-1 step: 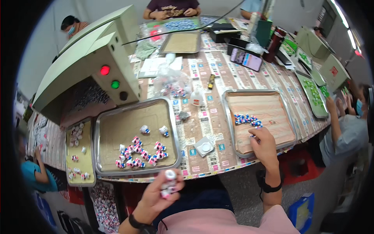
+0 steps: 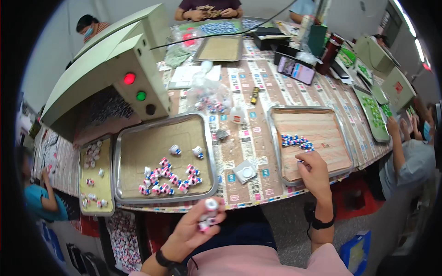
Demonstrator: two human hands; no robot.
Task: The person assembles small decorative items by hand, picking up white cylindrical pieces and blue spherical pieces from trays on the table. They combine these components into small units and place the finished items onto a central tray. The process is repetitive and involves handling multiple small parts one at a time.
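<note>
Small white caps (image 2: 208,215) sit pinched in my left hand (image 2: 195,230), just below the worktop (image 2: 248,138) edge. Beyond it lies the left tray (image 2: 138,138) of loose pieces. My right hand (image 2: 315,172), fingers curled narrow, touches the right tray (image 2: 322,133) beside a row of pieces (image 2: 294,140).

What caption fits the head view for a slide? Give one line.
Left hand holds small white parts near a metal tray of them; right hand rests in a second tray beside a blue-white row.
</note>
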